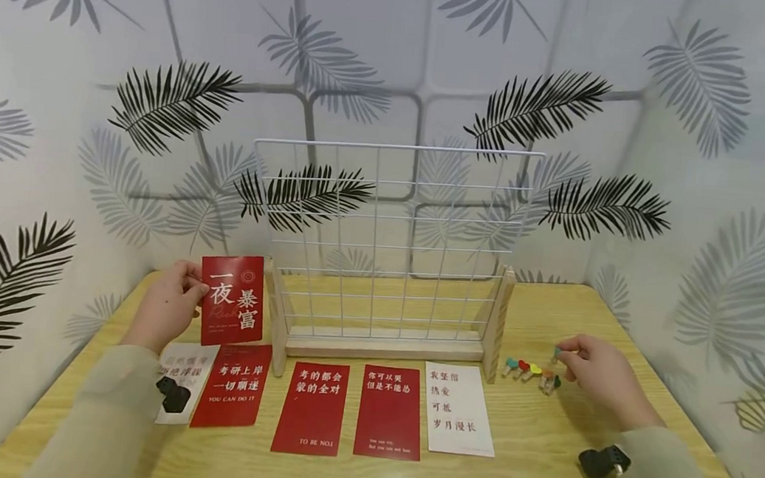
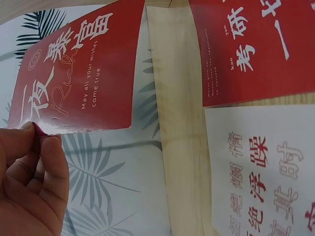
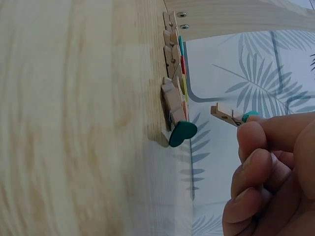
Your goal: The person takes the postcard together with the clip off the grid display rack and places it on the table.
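My left hand (image 1: 170,300) pinches a red card (image 1: 231,301) with white writing by its left edge. It holds the card upright beside the left wooden post of a white wire grid rack (image 1: 391,247). In the left wrist view, thumb and forefinger grip the card's corner. My right hand (image 1: 602,373) pinches a small wooden clothespin (image 3: 227,114) with a teal heart, raised above the table. Several more heart clothespins (image 1: 533,372) lie in a row just left of that hand; a dark green heart (image 3: 183,133) is nearest in the right wrist view.
Two red cards (image 1: 311,408) (image 1: 389,411) and a white card (image 1: 460,409) lie in front of the rack on the wooden table (image 1: 526,475). At the left, another red card (image 1: 232,385) lies beside a white card (image 1: 188,373), partly behind my left wrist. A leaf-patterned backdrop (image 1: 369,45) surrounds the table.
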A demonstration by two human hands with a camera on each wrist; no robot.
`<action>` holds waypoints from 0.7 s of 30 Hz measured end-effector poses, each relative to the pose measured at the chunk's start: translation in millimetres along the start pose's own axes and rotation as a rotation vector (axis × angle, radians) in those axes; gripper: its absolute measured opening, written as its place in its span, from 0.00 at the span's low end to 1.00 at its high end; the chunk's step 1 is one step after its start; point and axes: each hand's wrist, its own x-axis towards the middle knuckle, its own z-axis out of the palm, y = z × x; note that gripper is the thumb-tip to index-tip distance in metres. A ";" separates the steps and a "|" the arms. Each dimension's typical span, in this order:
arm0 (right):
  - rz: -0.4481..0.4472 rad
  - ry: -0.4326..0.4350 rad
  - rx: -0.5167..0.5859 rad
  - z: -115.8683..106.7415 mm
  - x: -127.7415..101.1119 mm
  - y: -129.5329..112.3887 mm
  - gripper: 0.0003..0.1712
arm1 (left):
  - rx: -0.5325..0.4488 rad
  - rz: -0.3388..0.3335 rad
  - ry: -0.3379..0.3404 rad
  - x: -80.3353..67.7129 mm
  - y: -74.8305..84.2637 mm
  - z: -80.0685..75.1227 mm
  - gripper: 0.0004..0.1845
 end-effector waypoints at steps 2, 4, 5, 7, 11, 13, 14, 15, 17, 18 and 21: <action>0.011 -0.018 0.030 -0.9 -1.4 2.6 0.19 | 0.009 -0.003 0.001 1.5 -0.7 2.9 0.13; 0.019 -0.033 0.049 -1.7 -2.9 4.8 0.19 | 0.010 -0.005 0.000 2.5 -0.8 5.4 0.14; 0.020 -0.038 0.056 -2.0 -3.7 6.0 0.18 | 0.009 -0.005 -0.001 3.1 -0.9 6.7 0.14; 0.025 -0.050 0.063 -2.9 -5.2 7.0 0.18 | 0.012 -0.006 -0.004 4.5 -1.3 8.6 0.15; 0.026 -0.066 0.068 -4.0 -8.5 7.0 0.18 | -0.002 -0.018 -0.011 7.9 -3.0 11.9 0.16; 0.023 -0.071 0.070 -3.4 -9.7 7.3 0.17 | -0.004 -0.032 -0.015 10.0 -4.3 13.1 0.16; 0.020 -0.075 0.073 -2.9 -9.9 7.9 0.17 | -0.005 -0.040 -0.016 11.2 -4.8 14.0 0.16; 0.018 -0.080 0.069 -2.6 -9.6 9.1 0.16 | -0.004 -0.048 -0.019 12.4 -5.0 14.8 0.16; 0.014 -0.092 0.066 -2.1 -9.0 12.1 0.16 | 0.002 -0.062 -0.026 14.7 -4.9 17.4 0.15; 0.018 -0.103 0.070 -2.6 -8.7 13.5 0.16 | 0.005 -0.072 -0.031 15.6 -4.8 19.0 0.15; 0.033 -0.128 0.069 -4.4 -7.9 16.8 0.18 | 0.009 -0.095 -0.041 17.6 -5.2 24.7 0.16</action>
